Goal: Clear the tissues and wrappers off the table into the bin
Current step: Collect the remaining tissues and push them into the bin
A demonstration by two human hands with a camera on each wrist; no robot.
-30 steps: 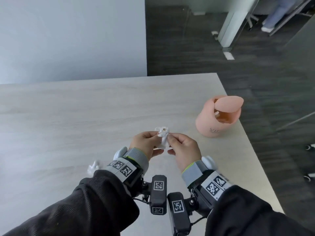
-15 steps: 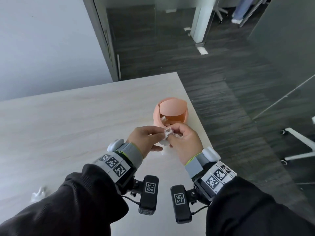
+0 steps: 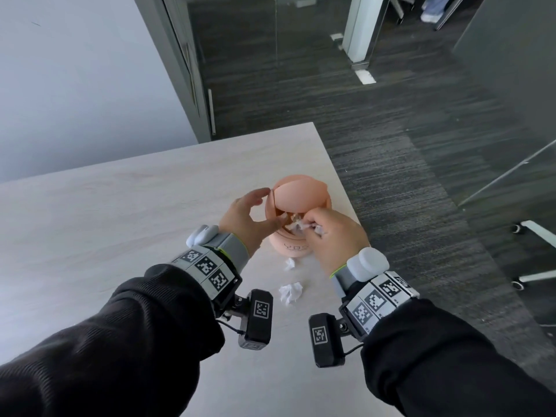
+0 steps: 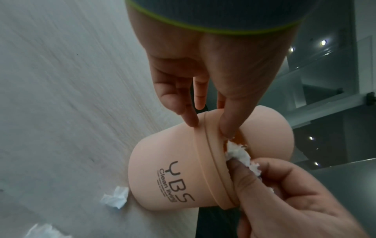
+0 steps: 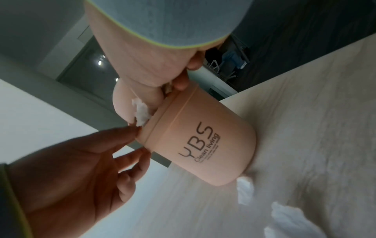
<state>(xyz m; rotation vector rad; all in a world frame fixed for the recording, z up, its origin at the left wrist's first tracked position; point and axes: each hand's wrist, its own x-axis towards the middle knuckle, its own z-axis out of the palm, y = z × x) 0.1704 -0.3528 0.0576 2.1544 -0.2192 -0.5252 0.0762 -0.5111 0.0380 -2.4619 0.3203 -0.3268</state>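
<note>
a small peach bin (image 3: 296, 248) marked "ybs clean living" stands near the right edge of the pale tabletop (image 3: 120, 212), its swing lid (image 3: 298, 195) tipped so that the mouth shows on the near side. the right hand (image 3: 332, 239) pinches a crumpled white tissue (image 3: 296, 226) between thumb and fingertips and holds it at the mouth of the bin, partly over the rim; in the left wrist view the tissue (image 4: 240, 154) lies against the rim just under the lid. the grip of the right hand is thus closed on the tissue. the left hand (image 3: 245, 219) holds nothing: its fingers are spread and only lightly bent, with the thumb tip (image 4: 227, 128) on the rim at the opening and a fingertip (image 4: 190, 120) touching the bin wall just below the rim band. whether the thumb also presses the lid cannot be told from these views. two more crumpled tissues lie on the tabletop in front of the bin: a small tissue scrap (image 3: 289, 263) just beside the base, and a larger tissue ball (image 3: 290, 291) a little nearer the person, between the two wrists. both forearms wear dark sleeves (image 3: 135, 341) and wrist bands with printed marker squares.
</note>
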